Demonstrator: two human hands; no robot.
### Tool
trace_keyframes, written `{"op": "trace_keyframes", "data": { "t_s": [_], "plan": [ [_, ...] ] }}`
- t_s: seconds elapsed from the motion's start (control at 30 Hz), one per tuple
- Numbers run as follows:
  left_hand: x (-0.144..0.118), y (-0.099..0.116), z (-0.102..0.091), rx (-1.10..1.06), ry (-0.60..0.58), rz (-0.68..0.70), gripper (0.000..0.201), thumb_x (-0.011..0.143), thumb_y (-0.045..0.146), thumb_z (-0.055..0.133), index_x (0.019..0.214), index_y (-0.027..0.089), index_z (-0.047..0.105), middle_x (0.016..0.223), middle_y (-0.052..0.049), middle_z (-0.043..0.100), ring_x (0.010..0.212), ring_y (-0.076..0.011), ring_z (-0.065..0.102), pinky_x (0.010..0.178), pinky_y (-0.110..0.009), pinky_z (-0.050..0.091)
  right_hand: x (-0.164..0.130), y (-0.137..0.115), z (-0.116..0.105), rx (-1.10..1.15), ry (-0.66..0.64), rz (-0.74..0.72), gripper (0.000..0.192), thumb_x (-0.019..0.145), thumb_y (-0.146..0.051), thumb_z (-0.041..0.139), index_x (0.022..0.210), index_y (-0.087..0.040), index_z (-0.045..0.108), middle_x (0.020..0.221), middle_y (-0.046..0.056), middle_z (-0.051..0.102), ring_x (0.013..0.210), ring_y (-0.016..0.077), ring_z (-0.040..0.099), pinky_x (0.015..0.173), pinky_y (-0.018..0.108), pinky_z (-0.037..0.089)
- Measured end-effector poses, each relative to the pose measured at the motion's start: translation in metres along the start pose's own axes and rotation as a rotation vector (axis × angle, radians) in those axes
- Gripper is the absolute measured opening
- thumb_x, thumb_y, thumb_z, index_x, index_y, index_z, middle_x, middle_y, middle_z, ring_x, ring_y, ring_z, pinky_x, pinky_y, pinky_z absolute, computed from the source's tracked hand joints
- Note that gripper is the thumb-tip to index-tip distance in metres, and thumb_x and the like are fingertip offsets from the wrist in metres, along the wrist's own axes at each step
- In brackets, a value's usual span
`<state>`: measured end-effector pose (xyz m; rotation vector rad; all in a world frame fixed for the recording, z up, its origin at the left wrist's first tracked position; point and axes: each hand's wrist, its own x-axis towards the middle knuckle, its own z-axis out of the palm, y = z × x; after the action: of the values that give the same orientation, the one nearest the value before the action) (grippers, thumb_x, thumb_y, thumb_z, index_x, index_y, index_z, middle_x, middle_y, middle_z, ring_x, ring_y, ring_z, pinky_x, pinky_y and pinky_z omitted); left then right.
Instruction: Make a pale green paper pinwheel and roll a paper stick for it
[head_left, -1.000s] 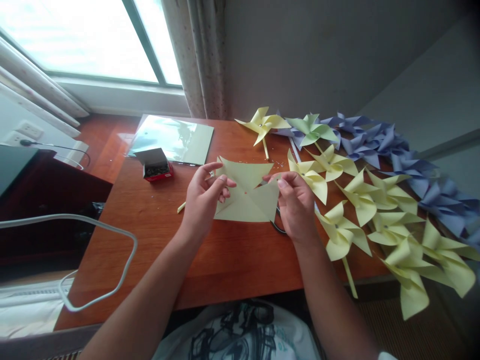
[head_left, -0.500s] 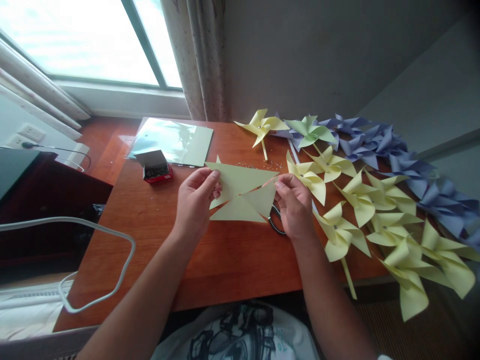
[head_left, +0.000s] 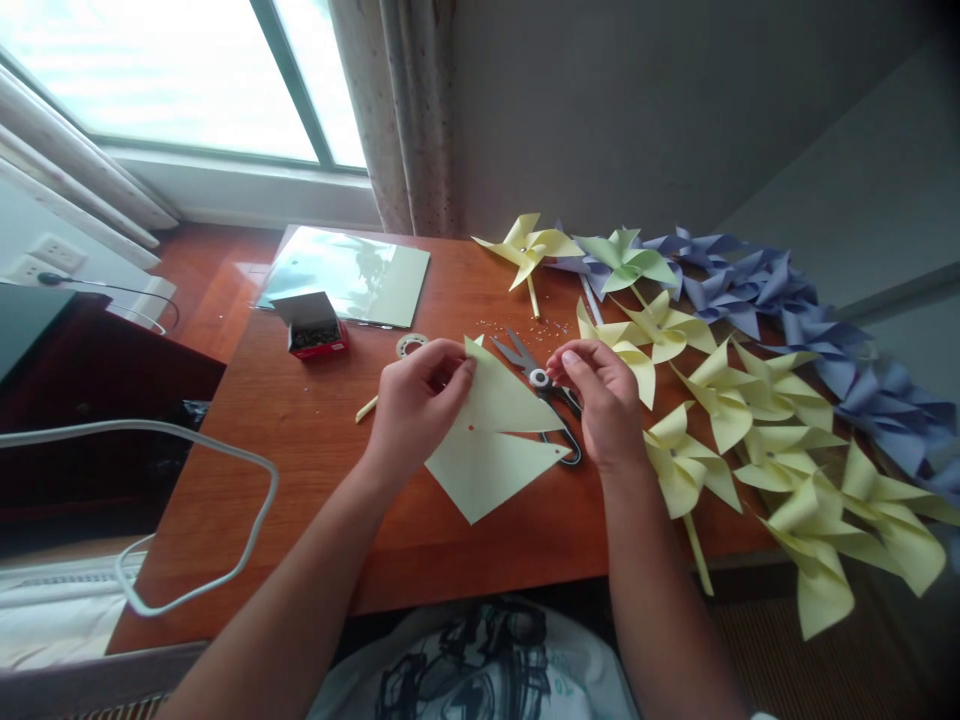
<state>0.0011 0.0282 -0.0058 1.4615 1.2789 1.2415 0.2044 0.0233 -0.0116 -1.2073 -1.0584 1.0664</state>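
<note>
- At the middle of the bench [head_left: 315, 440], the left hand [head_left: 416, 405] pinches the upper left corner of a pale yellow cut paper square [head_left: 495, 440] between thumb and fingertips, lifting that side off the wood.
- Right hand [head_left: 604, 400]: fingers drawn together just beyond the sheet's right tip; whether they grip a small fastener or nothing cannot be told.
- Sheet: slit along its diagonals, with a hole at its centre and another at a flap tip. By these signs the step in hand is judged to be folding the flaps inward; the next move would call for bringing each tip over the centre hole in line.
- Scissors [head_left: 544, 390]: flat on the bench, between the hands and partly under the sheet.
- Toward the far left corner: an open red box [head_left: 313, 328], a tape roll [head_left: 410, 345] and a glossy sheet [head_left: 349, 275].
- Along the right edge: finished yellow pinwheels [head_left: 750, 420], with purple pinwheels [head_left: 795, 300] beyond them.
</note>
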Motion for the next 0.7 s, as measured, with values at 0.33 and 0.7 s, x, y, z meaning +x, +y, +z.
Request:
{"op": "trace_keyframes", "data": {
  "t_s": [0.33,0.7],
  "plan": [
    [-0.007,0.002,0.007,0.330,-0.269,0.152,0.011,0.088,0.022,0.060,0.080,0.019,0.068,0.064,0.001,0.059,0.057,-0.0117,0.048,0.054,-0.023,0.035,-0.010,0.000,0.014,-0.200,-0.240,-0.115,0.013,0.086,-0.032,0.074,0.097,-0.025,0.071,0.098,0.003,0.073,0.088,0.0196,0.069,0.077,0.033,0.057],
    [-0.008,0.001,0.011,0.056,-0.317,-0.008,0.014,0.091,0.028,0.061,0.086,0.018,0.069,0.068,-0.001,0.061,0.057,-0.0121,0.049,0.050,-0.022,0.037,-0.012,0.000,0.015,-0.207,-0.252,-0.172,0.011,0.088,-0.027,0.072,0.099,-0.028,0.074,0.094,0.001,0.074,0.084,0.0183,0.069,0.075,0.033,0.057]
  ]
}}
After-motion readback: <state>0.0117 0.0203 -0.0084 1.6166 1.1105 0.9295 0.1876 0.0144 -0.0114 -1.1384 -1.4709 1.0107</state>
